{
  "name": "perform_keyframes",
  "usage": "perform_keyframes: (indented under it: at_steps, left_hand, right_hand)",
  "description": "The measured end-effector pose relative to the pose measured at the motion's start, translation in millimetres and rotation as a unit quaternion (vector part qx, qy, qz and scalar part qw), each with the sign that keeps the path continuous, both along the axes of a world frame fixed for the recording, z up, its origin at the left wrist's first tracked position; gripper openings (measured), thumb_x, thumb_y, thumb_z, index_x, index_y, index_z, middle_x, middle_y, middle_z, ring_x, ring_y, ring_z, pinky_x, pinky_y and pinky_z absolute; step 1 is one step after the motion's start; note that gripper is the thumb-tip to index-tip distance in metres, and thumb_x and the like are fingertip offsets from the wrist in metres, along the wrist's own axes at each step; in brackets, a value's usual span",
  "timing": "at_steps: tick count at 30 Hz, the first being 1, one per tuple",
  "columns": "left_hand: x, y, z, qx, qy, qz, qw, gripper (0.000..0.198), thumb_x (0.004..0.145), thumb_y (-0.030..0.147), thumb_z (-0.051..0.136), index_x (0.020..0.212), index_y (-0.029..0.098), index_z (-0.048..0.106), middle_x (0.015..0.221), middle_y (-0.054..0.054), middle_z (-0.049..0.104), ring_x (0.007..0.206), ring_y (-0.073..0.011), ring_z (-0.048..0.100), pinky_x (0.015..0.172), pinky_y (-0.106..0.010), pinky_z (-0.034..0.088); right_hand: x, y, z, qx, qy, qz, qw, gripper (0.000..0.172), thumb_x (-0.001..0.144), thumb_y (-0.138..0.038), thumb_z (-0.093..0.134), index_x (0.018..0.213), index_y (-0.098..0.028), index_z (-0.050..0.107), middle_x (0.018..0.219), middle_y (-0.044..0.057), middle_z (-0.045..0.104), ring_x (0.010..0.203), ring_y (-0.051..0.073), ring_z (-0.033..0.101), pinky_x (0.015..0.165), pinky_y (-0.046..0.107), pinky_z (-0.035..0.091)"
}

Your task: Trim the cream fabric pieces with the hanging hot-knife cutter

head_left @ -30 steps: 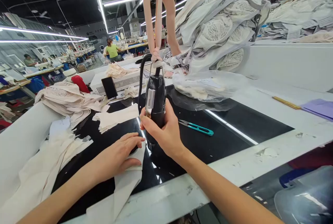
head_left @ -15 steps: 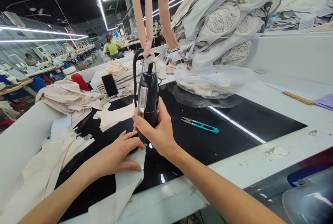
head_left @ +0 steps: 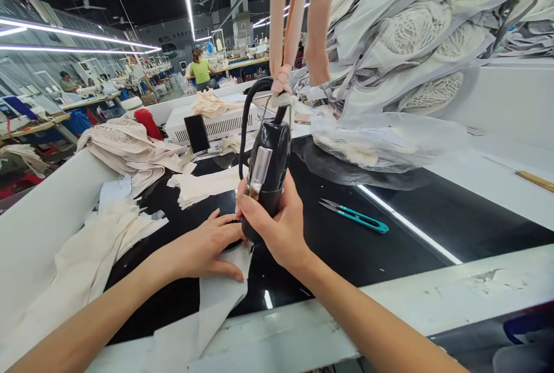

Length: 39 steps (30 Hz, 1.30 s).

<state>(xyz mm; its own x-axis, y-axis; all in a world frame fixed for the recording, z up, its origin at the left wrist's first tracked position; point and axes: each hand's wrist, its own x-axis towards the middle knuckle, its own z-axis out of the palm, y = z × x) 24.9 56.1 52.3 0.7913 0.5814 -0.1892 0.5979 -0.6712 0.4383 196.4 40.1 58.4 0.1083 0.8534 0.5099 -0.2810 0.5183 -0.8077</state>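
Fingers wrapped round its lower body, my right hand (head_left: 281, 228) grips a black corded handheld power tool (head_left: 272, 153) with a silver lever on its side. The tool hangs from pink straps (head_left: 283, 44) and tilts slightly; its lower tip is near the edge of a white fabric piece (head_left: 225, 298). My left hand (head_left: 205, 249) lies open on that fabric, fingers spread, close to the tool's base. A dark rounded thing shows partly under my left fingers. The fabric hangs over the table's near edge. Teal thread snips (head_left: 355, 216) lie to the right.
Cream fabric pieces (head_left: 208, 185) lie behind my left hand, with more cloth (head_left: 86, 252) at the left. A phone (head_left: 197, 133) leans at the back. A plastic bag (head_left: 381, 142) and a tall pile of grey garments (head_left: 415, 26) stand at the back right.
The view has shifted, so most things sit further right in the picture. The tool leans a little more; both hands keep their places on the tool and the fabric.
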Motion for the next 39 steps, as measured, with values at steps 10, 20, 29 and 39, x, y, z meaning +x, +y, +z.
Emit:
perform_keyframes:
  at_steps: [10,20,29,39]
  left_hand:
    - [6,-1,-3.9,0.024,-0.024,-0.004,0.999,0.055,0.088,0.033,0.082,0.136,0.020,0.060,0.159,-0.016,0.046,0.153,-0.0373,0.033,0.126,-0.068,0.016]
    - [3,-2,-3.5,0.028,-0.018,-0.006,0.999,0.064,0.086,0.029,0.085,0.143,0.021,0.057,0.159,-0.015,0.047,0.156,-0.0397,0.027,0.124,-0.072,0.018]
    - [4,-2,-2.9,0.039,-0.029,-0.004,0.999,0.036,0.082,0.026,0.088,0.114,0.021,0.073,0.133,-0.009,0.069,0.149,-0.0383,0.040,0.127,-0.063,0.022]
    - [3,-1,-3.2,0.022,-0.014,-0.009,1.000,0.020,0.085,0.031,0.085,0.091,0.021,0.068,0.115,-0.005,0.071,0.136,-0.0337,0.052,0.122,-0.062,0.028]
  right_hand:
    - [-2,0,-2.2,0.006,-0.004,-0.001,1.000,0.029,0.080,-0.036,0.078,0.093,-0.027,0.054,0.082,-0.003,0.058,0.068,0.015,0.054,0.063,0.031,0.051]
    - [-9,-1,3.0,-0.010,-0.007,-0.005,1.000,0.027,0.076,-0.032,0.074,0.088,-0.027,0.050,0.077,-0.003,0.058,0.066,0.016,0.052,0.060,0.032,0.049]
    - [-18,-3,5.4,-0.028,-0.013,-0.005,1.000,0.027,0.073,-0.033,0.072,0.084,-0.026,0.049,0.076,-0.004,0.058,0.064,0.015,0.052,0.061,0.033,0.049]
    - [-3,-3,8.2,-0.001,0.019,0.004,1.000,0.027,0.079,-0.032,0.075,0.093,-0.026,0.052,0.078,-0.005,0.058,0.062,0.013,0.054,0.058,0.029,0.050]
